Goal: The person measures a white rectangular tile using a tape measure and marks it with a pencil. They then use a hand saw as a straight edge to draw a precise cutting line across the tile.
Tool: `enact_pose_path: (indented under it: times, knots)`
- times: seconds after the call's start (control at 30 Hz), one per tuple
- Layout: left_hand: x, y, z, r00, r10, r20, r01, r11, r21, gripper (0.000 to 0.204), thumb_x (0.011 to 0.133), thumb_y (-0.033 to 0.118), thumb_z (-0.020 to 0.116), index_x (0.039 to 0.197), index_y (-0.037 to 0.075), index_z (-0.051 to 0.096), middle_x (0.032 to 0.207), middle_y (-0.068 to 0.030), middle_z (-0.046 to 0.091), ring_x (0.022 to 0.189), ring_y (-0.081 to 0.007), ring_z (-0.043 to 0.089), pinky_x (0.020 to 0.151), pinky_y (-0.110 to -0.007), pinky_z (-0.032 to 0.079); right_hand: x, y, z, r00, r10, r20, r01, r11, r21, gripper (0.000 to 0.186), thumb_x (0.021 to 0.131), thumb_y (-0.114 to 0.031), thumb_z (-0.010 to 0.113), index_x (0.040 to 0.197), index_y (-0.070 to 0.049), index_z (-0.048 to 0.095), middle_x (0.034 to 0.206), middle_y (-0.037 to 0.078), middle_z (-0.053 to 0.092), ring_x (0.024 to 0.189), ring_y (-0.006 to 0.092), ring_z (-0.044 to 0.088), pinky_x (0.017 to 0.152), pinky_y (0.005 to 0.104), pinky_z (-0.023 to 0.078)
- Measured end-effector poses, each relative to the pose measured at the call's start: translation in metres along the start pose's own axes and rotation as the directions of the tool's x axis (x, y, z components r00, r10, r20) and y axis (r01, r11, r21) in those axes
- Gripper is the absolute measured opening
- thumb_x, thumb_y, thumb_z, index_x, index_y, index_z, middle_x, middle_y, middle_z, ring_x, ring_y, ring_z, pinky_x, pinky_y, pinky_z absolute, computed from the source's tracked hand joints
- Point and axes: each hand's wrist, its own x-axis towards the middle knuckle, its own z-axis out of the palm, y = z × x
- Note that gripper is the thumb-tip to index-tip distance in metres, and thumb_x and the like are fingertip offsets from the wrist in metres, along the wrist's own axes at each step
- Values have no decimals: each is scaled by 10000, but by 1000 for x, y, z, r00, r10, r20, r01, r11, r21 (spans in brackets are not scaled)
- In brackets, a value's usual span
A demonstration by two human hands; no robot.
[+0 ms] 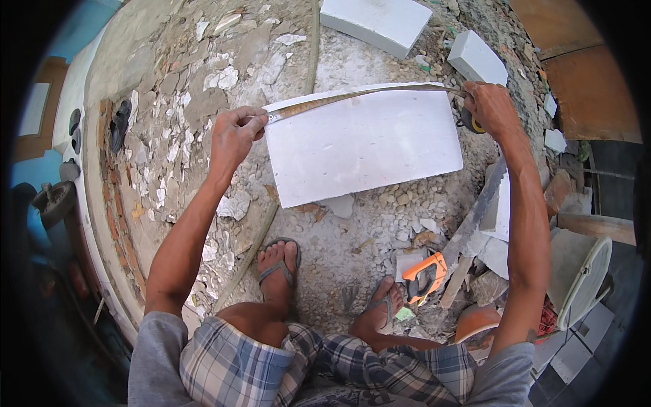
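A: What fills most of the view?

B: The ground (322, 271), pale and strewn with stones and broken white chips.

A: And the biggest thing on it?

B: A white block (366, 146), beyond the person's sandalled feet and between the two arms. Its long sides run across, with the right end slightly farther away.

A: Any others?

B: A second block (376, 24), also white, lies near the top edge. Then comes a saw (426, 277) with an orange handle, near the right foot, its blade slanting away up to the right. A smaller white piece (477, 57) sits just beyond the right hand (489, 108).

A: How are the hands?

B: The left hand (237, 132) pinches the end of a tape measure (325, 104) at the block's far left corner. The right one is closed at the other end, by the far right corner.

A: And the smallest thing?

B: The yellow-and-black case (477, 127), apparently in that right grip, though the fingers hide much of it.
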Motion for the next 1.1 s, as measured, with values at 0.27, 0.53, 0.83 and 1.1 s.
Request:
enact_pose_path:
  times: [0.27,0.53,0.83,1.1]
  knots:
    - [6,7,-2,993,-50,103,40,995,89,214,985,145,716,1100,-25,775,897,-83,771,791,-117,707,764,-264,592,23,18,18,977,-35,210,0,986,164,187,858,-125,703,1000,-20,766,887,236,737,847,421,725,802,512,568]
    - [1,6,1,999,1,51,-2,1000,17,161,966,91,711,1015,-51,769,750,-55,718,655,-89,618,622,-245,494,10,-2,49,999,-5,-39,5,1000,-4,181,870,-141,740,1026,-53,767,976,197,760,943,395,738,863,526,568]
    - [4,7,-5,993,-50,104,41,995,91,203,984,159,718,1060,-21,772,881,-76,764,786,-119,700,769,-266,581,-26,-15,69,963,-52,-265,55,998,3,306,905,-115,704,1207,-72,676,1150,160,730,1138,366,681,1023,554,490]
    - [1,25,-8,998,68,14,-69,968,239,167,990,166,713,1027,6,745,922,-20,745,873,-96,671,791,-259,515,-39,-7,71,855,6,-519,71,989,127,327,899,-72,716,1222,-52,674,1121,169,698,1067,392,677,1046,547,494]
